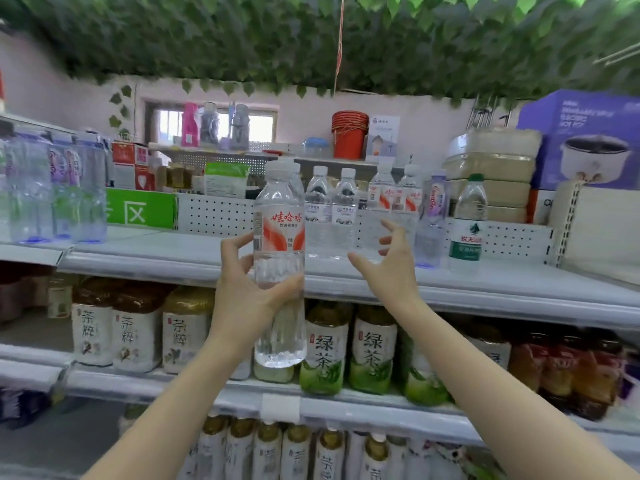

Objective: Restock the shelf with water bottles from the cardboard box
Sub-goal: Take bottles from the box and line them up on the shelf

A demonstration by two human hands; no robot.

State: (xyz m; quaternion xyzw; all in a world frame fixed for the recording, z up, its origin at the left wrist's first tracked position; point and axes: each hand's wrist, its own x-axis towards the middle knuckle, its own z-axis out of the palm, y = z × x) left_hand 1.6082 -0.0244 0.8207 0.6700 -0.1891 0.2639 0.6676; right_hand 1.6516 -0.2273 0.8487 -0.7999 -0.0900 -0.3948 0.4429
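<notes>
head, left hand [242, 299] grips one bottle [279, 216], right hand [391, 268] spread

The white shelf [166, 249] carries upright water bottles [344, 211] mid-right (purple-tinted bottles [29, 192] stand far left).

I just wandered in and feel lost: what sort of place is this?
Most likely a small grocery shop. Tiered metal shelves carry rows of bottled tea and small water bottles, a boxed electric pot sits up top, and the left hand holds a red-labelled bottle up at the shelf.
</notes>
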